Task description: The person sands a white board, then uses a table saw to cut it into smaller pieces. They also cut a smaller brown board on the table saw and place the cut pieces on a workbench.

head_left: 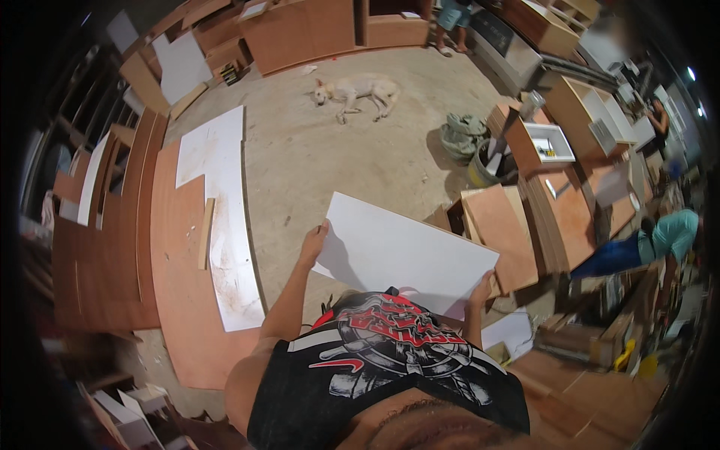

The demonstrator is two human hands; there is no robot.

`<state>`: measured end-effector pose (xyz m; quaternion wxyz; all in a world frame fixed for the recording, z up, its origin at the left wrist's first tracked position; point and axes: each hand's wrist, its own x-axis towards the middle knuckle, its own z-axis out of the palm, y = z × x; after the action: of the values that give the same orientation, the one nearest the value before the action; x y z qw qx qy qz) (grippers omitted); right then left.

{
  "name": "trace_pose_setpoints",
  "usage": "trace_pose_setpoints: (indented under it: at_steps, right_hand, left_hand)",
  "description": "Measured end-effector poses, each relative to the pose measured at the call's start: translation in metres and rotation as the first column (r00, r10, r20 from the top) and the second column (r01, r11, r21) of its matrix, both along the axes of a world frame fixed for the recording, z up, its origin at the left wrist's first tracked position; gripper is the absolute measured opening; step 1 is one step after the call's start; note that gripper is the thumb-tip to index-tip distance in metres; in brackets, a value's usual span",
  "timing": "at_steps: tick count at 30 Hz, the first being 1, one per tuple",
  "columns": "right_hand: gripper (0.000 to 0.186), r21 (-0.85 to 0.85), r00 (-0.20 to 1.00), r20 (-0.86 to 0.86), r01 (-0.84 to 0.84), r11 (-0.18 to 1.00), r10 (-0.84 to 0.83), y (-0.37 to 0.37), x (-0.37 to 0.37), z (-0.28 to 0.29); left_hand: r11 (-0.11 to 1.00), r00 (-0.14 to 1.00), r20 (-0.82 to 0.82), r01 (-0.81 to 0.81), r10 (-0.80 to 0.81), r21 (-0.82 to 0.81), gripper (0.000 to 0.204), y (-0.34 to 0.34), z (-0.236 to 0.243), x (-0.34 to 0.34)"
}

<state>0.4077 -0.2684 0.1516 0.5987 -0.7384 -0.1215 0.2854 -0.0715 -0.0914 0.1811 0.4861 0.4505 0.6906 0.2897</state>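
A white rectangular board (pixel 405 251) is held in front of my body, its far long edge showing bare wood. My left hand (pixel 316 238) is closed on its left end. At the opposite end, my right hand (pixel 482 286) grips the edge near the right corner, its fingers partly hidden. Just beyond the board's right end lies a stack of brown wood panels (pixel 499 236). The board's near edge is partly hidden by my black printed shirt (pixel 397 345).
To the left lie a long white panel (pixel 229 255) and large brown sheets (pixel 180 300). A dog (pixel 360 94) lies on the concrete floor (pixel 300 150). A bucket (pixel 487 169) and a green sack (pixel 463 135) stand right of centre. A person in a teal top (pixel 671 236) bends at the right.
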Motion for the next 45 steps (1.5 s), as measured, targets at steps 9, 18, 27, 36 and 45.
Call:
trace_pose_setpoints:
  at_steps: [9, 18, 27, 36, 45]
  right_hand:
    - [0.079, -0.087, 0.932, 0.033, -0.358, 0.930, 0.361, 0.255, 0.061, -0.030]
    - [0.075, -0.070, 0.895, -0.018, -0.446, 0.892, 0.446, 0.440, -0.010, -0.025]
    - [0.071, -0.035, 0.837, -0.108, -0.542, 0.840, 0.536, 0.606, -0.107, 0.033]
    - [0.056, -0.156, 0.578, -0.512, -0.790, 0.592, 0.636, 0.734, -0.092, -0.068]
    - [0.074, -0.069, 0.452, -0.433, -0.879, 0.471, 0.780, 1.073, -0.166, -0.060]
  left_hand:
    - [0.922, 0.872, 0.312, -0.383, 0.378, -0.047, 0.049, 0.057, -0.001, 0.004]
    - [0.857, 0.850, 0.196, -0.509, 0.488, 0.074, 0.048, 0.199, -0.024, -0.038]
    - [0.842, 0.847, -0.101, -0.491, 0.521, 0.223, 0.071, 0.418, -0.018, -0.135]
    - [0.778, 0.759, -0.199, -0.561, 0.620, 0.283, 0.083, 0.575, 0.007, -0.172]
    - [0.603, 0.553, -0.262, -0.779, 0.791, 0.175, 0.085, 0.730, 0.043, -0.203]
